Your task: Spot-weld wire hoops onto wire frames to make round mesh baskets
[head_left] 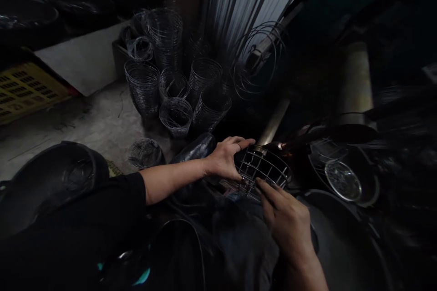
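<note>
A round wire cage (268, 167) made of crossed metal wires lies on its side in front of me, against the end of a pale metal bar (276, 120). My left hand (225, 158) grips its left side, thumb below and fingers over the top. Close to the cage's lower edge, my right hand (285, 213) has its fingers pressed together on the wires; whether it pinches a small piece there I cannot make out. A copper-coloured tip (282, 146) sits just beyond the cage's upper edge.
Several stacks of wire rings or baskets (164, 36) stand on the floor ahead. A dark tub (85, 159) is at left, a yellow crate (27, 88) behind it. At right are a bucket with wire parts (370, 182), a large basin (341, 232) and a thick cylinder (357, 82).
</note>
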A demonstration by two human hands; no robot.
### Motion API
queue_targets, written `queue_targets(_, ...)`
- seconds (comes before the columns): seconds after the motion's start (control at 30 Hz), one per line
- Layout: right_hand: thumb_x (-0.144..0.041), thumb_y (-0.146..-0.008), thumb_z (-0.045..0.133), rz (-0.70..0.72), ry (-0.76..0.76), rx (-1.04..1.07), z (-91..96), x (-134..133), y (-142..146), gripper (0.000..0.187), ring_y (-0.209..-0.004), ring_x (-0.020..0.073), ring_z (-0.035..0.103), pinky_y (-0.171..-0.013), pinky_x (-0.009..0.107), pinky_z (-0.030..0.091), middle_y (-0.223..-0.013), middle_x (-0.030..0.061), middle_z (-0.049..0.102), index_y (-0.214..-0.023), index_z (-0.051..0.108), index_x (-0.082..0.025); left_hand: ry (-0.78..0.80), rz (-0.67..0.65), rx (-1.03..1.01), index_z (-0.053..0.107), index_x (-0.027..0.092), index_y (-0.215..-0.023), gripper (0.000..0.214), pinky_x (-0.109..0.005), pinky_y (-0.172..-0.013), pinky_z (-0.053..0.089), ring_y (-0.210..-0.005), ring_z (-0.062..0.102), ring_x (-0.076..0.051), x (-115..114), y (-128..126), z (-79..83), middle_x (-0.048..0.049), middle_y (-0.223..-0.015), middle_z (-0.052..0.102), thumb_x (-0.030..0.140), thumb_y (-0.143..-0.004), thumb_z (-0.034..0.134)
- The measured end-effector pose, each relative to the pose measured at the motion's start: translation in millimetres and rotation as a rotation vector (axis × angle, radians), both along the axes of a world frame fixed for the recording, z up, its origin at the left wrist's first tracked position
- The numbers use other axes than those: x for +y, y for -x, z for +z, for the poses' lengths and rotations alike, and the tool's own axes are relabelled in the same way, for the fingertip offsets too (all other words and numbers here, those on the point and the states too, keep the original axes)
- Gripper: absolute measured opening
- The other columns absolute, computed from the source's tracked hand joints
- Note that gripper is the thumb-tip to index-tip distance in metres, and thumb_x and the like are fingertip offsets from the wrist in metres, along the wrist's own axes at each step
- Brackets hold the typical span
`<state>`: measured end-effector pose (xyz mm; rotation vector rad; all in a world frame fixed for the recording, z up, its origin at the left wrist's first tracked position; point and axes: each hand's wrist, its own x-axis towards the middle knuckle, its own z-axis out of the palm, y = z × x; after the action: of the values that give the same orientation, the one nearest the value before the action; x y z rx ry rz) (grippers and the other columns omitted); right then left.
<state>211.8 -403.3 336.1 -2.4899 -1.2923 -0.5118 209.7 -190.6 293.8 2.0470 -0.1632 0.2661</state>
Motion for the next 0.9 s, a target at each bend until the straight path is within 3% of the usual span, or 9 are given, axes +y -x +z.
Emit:
queue_targets(0.33,-0.027,-0.093,0.048,-0.087,0.027,-0.014,9.6,4.8,-46.0,0.03,-0.065,0.0148,0.068,-0.057,0.023,0.048,-0.087,0.0058,0.074,-0.099,0.076,-0.018,0.118,0.048,0.031,0.052,0.018,-0.136,0.104,-0.046,-0.106,0.044,-0.119,0.054,-0.032,-0.8,-40.9,1.4,-0.0122,-0.13,0.054,0.04,-0.041,0.087)
queue_targets(0.9,-0.033,-0.093,0.047,-0.119,-0.028,0.039,8.6,8.0,-45.5,0.032,-0.071,0.016,0.07,-0.06,0.023,0.05,-0.085,0.0049,0.074,-0.097,0.076,-0.02,0.115,0.049,0.056,0.053,0.02,-0.135,0.1,-0.047,-0.104,0.045,-0.118,0.054,-0.031,0.5,-43.7,-0.7,-0.0102,-0.129,0.055,0.036,-0.042,0.087)
